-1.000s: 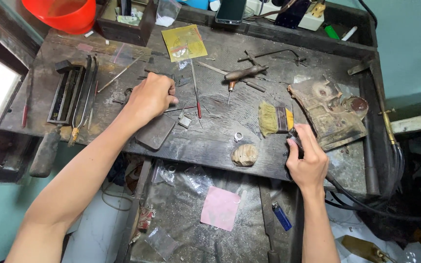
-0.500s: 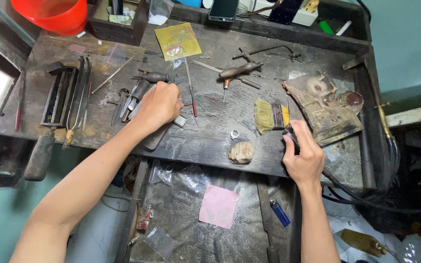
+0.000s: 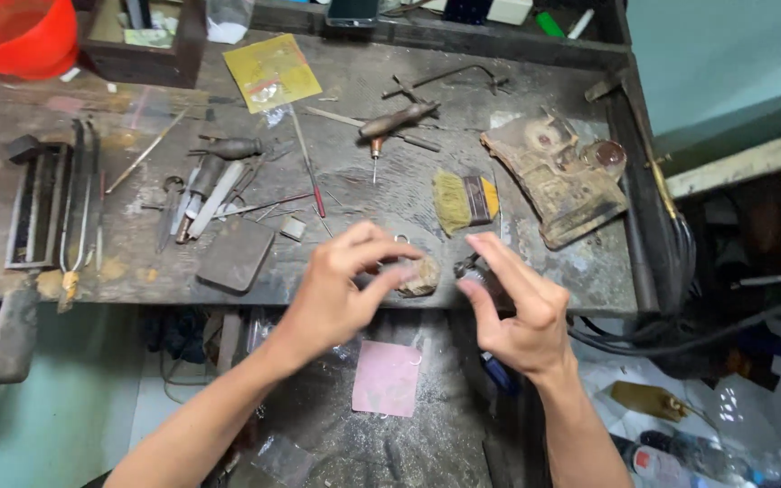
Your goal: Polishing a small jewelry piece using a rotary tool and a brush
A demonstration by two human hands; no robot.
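My left hand (image 3: 341, 294) hovers over the front edge of the dark workbench (image 3: 535, 271). Its thumb and fingers curl toward a small tan lump (image 3: 424, 276) on the bench, and I cannot tell whether they pinch anything. A small metal ring (image 3: 401, 239) peeks out just above that hand. My right hand (image 3: 517, 316) is close on the right, its thumb and forefinger closed on a small dark object (image 3: 469, 268). The two hands nearly meet beside the lump.
A yellow-bristled brush (image 3: 465, 201) lies behind the hands and a worn brown block (image 3: 553, 176) to its right. A flat dark plate (image 3: 235, 255), scattered hand tools (image 3: 210, 181) and a metal rack (image 3: 38, 212) lie left. A red bowl (image 3: 20, 36) sits far left; pink paper (image 3: 386, 378) lies below.
My left hand has left the flat dark plate and swung right to the tan lump. My right hand has stayed at the bench edge and lifted slightly toward the left hand.
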